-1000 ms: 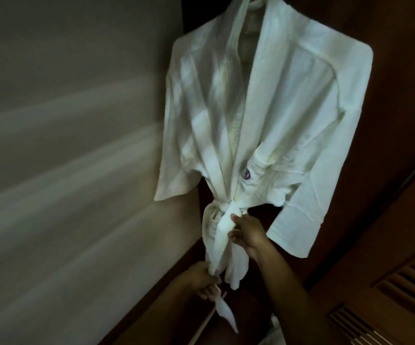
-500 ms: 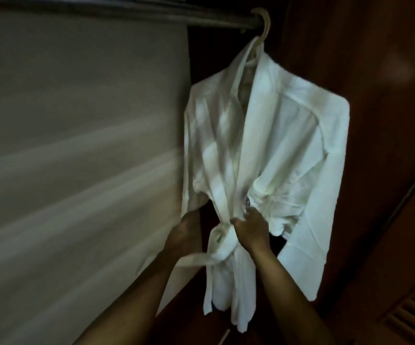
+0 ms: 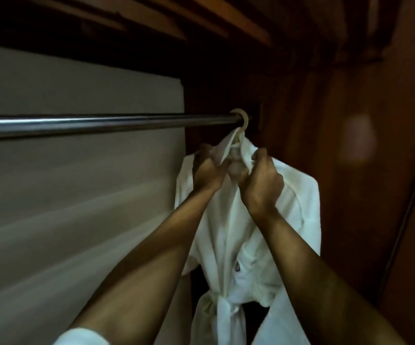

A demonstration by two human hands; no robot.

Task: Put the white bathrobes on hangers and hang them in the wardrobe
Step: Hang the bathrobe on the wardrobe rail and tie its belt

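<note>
Both hands, left hand [image 3: 207, 170] and right hand [image 3: 261, 181], gripping white cotton bathrobe [image 3: 271, 220] collar; pale hanger hook [image 3: 241, 118] directly above fingers, long axis hanging straight below.

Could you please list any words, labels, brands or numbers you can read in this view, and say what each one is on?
No text can be read here.
Small dark emblem on the chest of the white bathrobe: too small and blurred to read; I cannot tell whether it holds letters.
Hanger, rail, wardrobe wood: no writing visible.

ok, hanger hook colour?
Pale cream or beige hanger hook, looped over the metal rail; head view.
</note>
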